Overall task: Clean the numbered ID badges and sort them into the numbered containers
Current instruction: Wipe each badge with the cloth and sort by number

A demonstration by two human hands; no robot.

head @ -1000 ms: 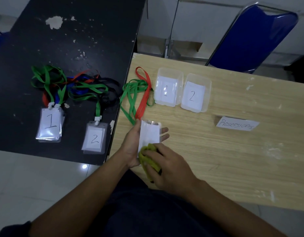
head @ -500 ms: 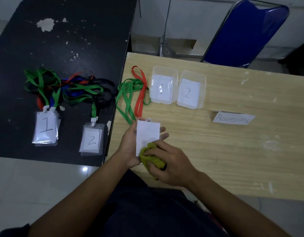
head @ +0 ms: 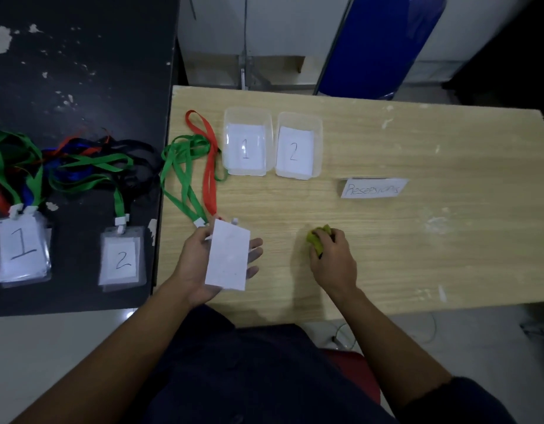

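Head view, left hand (head: pixel 197 264) holding badge (head: pixel 228 258), right hand (head: pixel 333 261) clutching cloth (head: pixel 316 241), now moved off badge

A light wooden table (head: pixel 417 255) abuts a chipped black table (head: pixel 81 71), blue chair (head: pixel 384 41) behind, pale floor (head: pixel 50 347) below.

Quick count: two tables, black table (head: pixel 81 56) and wooden table (head: pixel 433 240). On the wooden one: two clear containers, container 1 (head: pixel 226 133) and container 2 (head: pixel 318 133), one badge (head: pixel 228 258), one green lanyard (head: pixel 188 138), one red lanyard (head: pixel 208 185), one yellow-green cloth (head: pixel 317 240), one paper label (head: pixel 373 188). On the black: two badge piles, pile 1 (head: pixel 21 249) and pile 2 (head: pixel 121 260), can't tell how many in each. One blue chair (head: pixel 384 41), upper right.
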